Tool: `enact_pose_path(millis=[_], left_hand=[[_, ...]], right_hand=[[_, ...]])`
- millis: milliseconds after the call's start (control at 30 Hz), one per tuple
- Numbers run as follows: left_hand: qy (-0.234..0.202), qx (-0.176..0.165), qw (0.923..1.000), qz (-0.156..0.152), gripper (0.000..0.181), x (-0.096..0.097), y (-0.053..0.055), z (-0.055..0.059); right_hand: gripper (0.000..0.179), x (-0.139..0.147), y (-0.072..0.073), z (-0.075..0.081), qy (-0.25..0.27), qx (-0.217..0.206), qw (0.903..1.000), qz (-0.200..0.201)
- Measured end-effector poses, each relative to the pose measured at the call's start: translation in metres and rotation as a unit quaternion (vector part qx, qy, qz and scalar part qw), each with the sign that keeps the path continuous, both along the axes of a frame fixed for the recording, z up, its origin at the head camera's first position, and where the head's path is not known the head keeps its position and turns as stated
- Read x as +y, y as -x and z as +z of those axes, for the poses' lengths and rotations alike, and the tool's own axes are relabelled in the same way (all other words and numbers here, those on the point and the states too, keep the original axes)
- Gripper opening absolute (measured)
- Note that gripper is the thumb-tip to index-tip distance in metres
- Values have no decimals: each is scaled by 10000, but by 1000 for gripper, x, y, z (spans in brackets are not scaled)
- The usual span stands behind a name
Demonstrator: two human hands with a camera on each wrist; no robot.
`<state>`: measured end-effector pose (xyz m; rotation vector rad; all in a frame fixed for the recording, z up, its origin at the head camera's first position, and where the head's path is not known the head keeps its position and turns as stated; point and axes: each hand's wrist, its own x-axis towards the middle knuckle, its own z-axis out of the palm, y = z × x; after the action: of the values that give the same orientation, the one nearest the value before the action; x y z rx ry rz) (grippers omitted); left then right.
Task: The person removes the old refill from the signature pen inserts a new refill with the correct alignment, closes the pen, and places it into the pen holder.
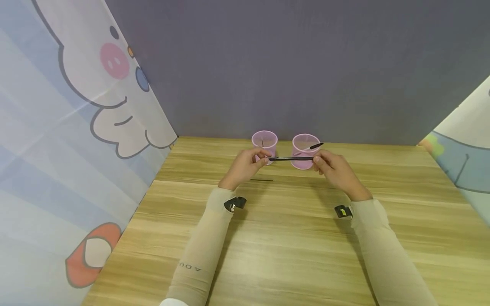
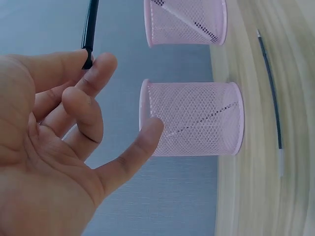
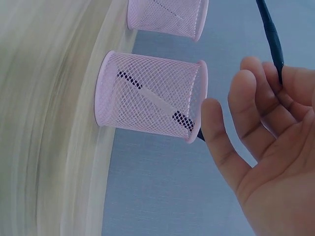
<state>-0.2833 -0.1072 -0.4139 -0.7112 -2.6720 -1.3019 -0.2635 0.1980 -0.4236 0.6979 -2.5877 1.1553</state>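
Observation:
Both hands hold a black pen (image 1: pixel 291 158) stretched level between them, in front of two pink mesh cups. My left hand (image 1: pixel 245 166) pinches one end between thumb and fingers, the other fingers loosely bent. At the opposite end, my right hand (image 1: pixel 336 169) pinches the tip in the same way. A thin dark stick, seemingly a pen refill, (image 3: pixel 169 9) slants inside the left cup (image 2: pixel 197 142). The right cup (image 3: pixel 147 64) holds a pen with a clear barrel and black ends (image 1: pixel 316 145), which pokes above the rim.
A dark pen refill (image 2: pixel 269 93) with a pale end lies on the wooden table (image 1: pixel 291 246), below the left hand. Behind the cups rises a grey panel (image 1: pixel 283 68). A cartoon-print curtain (image 1: pixel 46 170) hangs along the left side, and another printed sheet (image 1: pixel 471 136) is at right.

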Motion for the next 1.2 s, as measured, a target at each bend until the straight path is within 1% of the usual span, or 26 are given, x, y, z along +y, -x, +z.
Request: enact_pose_path(millis=[133,300,400,500,633,767,867,967,1100,1200], left_hand=[[-28,75,10000,6,19,1,1,2],[-9,120,9999,67,18,2,1,3],[-42,150,9999,63,19,2,2,2],[-77,204,9997,84,19,2,2,1],[-118,282,9994,176,18,3,0,3],[-182,293,9991,259,15,3,0,1],[-184,353,9983,423,14,2,0,-1],[-111,572,9961,656,14,-3,1,0],[232,949,9906,953,14,-9,3,3],[534,1120,9851,1187,13,-14,5,2]], right_hand=[[20,0,-1,1,193,76,9998,-55],[22,0,-3,3,323,-12,9994,-111],[22,-1,-4,4,356,-32,9992,-163],[22,-1,-5,5,367,34,9991,-195],[21,-2,-4,7,351,181,9990,-195],[21,-1,-4,9,298,225,9991,-210],[21,1,-5,11,303,196,9989,-308],[22,5,-5,14,363,226,9980,-473],[24,12,-6,17,355,295,9962,-739],[24,16,-6,18,245,356,9948,-918]])
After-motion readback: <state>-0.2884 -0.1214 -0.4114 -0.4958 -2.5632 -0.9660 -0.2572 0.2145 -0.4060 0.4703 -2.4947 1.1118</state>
